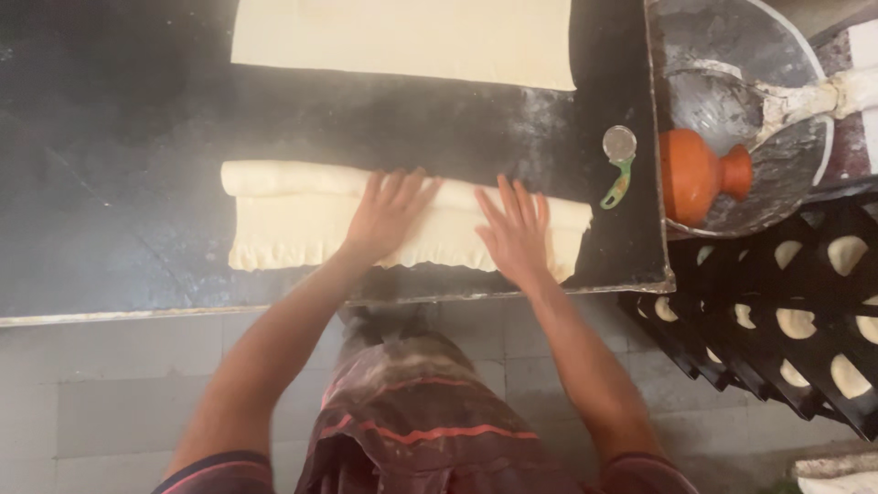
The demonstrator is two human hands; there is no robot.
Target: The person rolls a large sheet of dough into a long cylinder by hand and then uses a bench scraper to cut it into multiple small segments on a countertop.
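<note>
Both hands flat on the dough roll (302, 215), palms down, fingers spread and released, not gripping anything. Left hand (389, 212) sits mid-roll, right hand (515, 230) just beside it toward the roll's right end. Rolled-up edge runs along the far side; the unrolled flap lies toward the person, its near edge wavy.

Roll lies across the dark, flour-dusted surface (119, 137), close to its front edge. Second dough sheet (402, 37) lies flat further back, well apart from the roll.

Small wheel cutter with green handle (619, 165) lies on the surface near the roll's right end, not touching it.

Containers:
- Round metal pan (722, 55) at top right, past the surface's edge, smeared with a whitish film. In it: an orange clay jar (700, 176) lying on its side at the near rim, and a dough-caked scoop (805, 101) with its handle pointing right.
- Stack of dark baking trays (732, 357) at lower right, holding round pale dough pieces (848, 253) spaced apart in rows.

Floor below is grey tile. Person wears a dark apron with red stripes (412, 430), flour-marked.
</note>
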